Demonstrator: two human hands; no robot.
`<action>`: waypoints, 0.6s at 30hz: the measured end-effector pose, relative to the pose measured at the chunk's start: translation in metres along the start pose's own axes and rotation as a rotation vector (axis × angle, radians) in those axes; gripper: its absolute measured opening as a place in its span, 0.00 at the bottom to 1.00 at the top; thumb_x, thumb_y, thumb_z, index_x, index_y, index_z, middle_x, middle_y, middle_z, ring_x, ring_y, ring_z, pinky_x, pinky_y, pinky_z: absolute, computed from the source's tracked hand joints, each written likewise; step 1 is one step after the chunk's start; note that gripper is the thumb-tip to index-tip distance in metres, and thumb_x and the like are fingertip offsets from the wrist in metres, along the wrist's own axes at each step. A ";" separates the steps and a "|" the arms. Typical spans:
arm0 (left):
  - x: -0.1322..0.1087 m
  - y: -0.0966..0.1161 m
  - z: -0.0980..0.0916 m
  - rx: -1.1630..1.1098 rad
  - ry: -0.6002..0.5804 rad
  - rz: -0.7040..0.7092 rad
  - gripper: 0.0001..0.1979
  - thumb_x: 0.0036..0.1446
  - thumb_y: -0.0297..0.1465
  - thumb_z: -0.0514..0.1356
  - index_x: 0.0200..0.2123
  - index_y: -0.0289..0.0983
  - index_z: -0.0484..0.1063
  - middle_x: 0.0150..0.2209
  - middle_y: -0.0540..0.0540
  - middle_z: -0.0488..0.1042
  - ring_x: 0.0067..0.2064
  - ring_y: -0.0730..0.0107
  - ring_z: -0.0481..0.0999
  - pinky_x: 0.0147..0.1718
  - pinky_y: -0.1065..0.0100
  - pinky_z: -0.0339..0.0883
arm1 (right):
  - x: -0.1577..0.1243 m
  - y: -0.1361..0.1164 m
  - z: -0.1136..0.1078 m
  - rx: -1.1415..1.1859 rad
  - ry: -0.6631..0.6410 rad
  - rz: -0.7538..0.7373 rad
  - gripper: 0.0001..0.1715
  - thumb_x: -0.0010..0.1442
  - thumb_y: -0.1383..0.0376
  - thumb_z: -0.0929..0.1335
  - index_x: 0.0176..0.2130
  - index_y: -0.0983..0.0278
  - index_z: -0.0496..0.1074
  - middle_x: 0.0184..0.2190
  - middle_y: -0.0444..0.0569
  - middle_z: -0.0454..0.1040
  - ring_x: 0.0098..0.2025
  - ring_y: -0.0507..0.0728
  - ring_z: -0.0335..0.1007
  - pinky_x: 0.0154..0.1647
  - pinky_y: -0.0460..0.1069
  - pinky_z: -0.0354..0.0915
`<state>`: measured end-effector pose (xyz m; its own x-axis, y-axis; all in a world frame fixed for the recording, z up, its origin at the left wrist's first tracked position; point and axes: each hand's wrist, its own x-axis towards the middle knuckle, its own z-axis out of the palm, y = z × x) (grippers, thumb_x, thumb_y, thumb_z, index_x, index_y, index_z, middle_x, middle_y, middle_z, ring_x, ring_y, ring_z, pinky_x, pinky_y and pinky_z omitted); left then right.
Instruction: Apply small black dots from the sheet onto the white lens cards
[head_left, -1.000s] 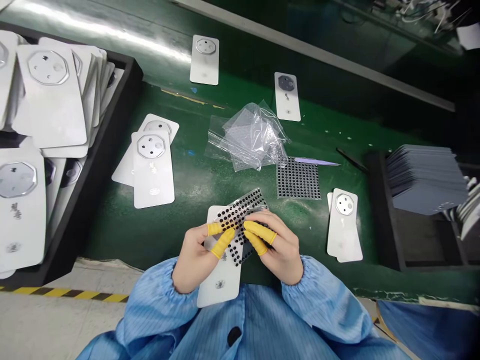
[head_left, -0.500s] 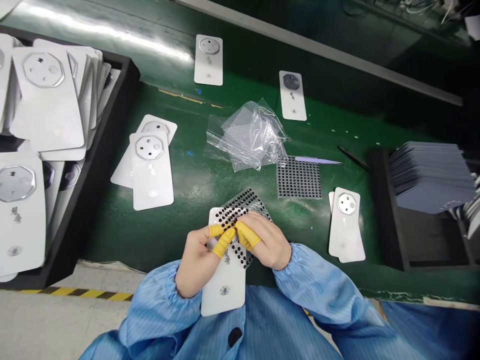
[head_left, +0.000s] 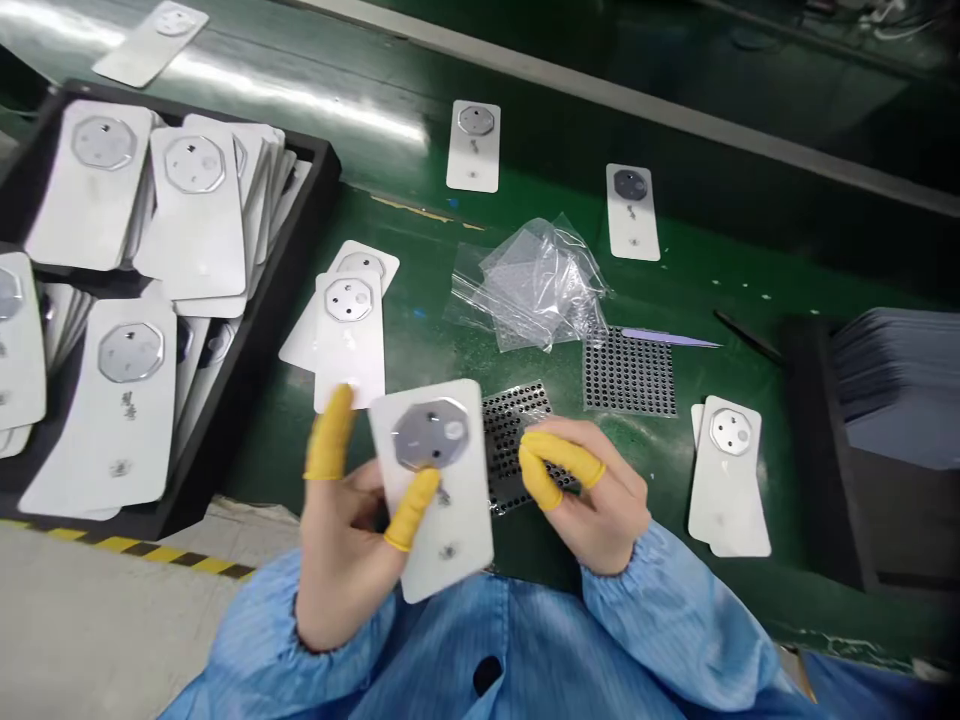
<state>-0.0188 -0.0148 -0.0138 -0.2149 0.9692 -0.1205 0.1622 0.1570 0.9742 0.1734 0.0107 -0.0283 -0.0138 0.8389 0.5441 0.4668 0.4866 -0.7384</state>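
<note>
My left hand (head_left: 352, 545) grips a white phone back cover (head_left: 457, 510), thumb on its face just below the octagonal camera plate, index finger lifted away. The cover is tilted up toward me. My right hand (head_left: 589, 490) is closed in a pinch, thumb against index finger in yellow finger cots; anything between the tips is too small to make out. A clear sheet of small black dots (head_left: 510, 405) lies beside the cover, partly behind my right fingers. Beyond that hand rests a second dot sheet (head_left: 630, 372) with lilac tweezers (head_left: 671, 338) across its top edge.
A black tray (head_left: 296, 260) full of white covers stands at left. Two overlapping covers (head_left: 349, 345) lie near it, two more (head_left: 727, 480) at right. Crumpled clear bags (head_left: 544, 285) sit mid-bench. A dark box (head_left: 817, 430) at right holds grey panels (head_left: 900, 390).
My hands have parted from the dot sheet over the cover. The left has lifted the cover and tilted it up; the right has drawn off to the right, still pinched. My view has shifted left.
</note>
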 end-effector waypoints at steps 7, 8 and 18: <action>-0.015 0.001 0.029 -0.028 -0.169 0.291 0.22 0.51 0.17 0.64 0.46 0.46 0.76 0.43 0.55 0.82 0.36 0.73 0.82 0.35 0.79 0.75 | 0.003 -0.027 -0.015 -0.273 -0.272 -0.240 0.14 0.65 0.72 0.61 0.48 0.66 0.71 0.48 0.54 0.77 0.55 0.58 0.69 0.60 0.59 0.65; -0.014 0.002 0.030 -0.047 -0.174 0.299 0.24 0.51 0.17 0.63 0.47 0.47 0.75 0.44 0.55 0.81 0.37 0.73 0.82 0.35 0.79 0.75 | 0.001 -0.026 -0.016 -0.314 -0.282 -0.268 0.13 0.65 0.71 0.61 0.47 0.67 0.71 0.50 0.57 0.75 0.57 0.61 0.67 0.60 0.61 0.64; -0.008 0.010 0.033 0.001 -0.256 0.337 0.21 0.51 0.22 0.64 0.48 0.45 0.75 0.36 0.53 0.83 0.30 0.74 0.81 0.29 0.81 0.73 | -0.009 -0.019 -0.014 -0.333 -0.290 -0.281 0.16 0.65 0.67 0.61 0.48 0.73 0.70 0.55 0.70 0.68 0.59 0.69 0.64 0.53 0.65 0.70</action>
<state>0.0166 -0.0144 -0.0097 0.0964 0.9821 0.1615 0.1840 -0.1771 0.9669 0.1772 -0.0098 -0.0137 -0.4011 0.7430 0.5358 0.6649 0.6385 -0.3876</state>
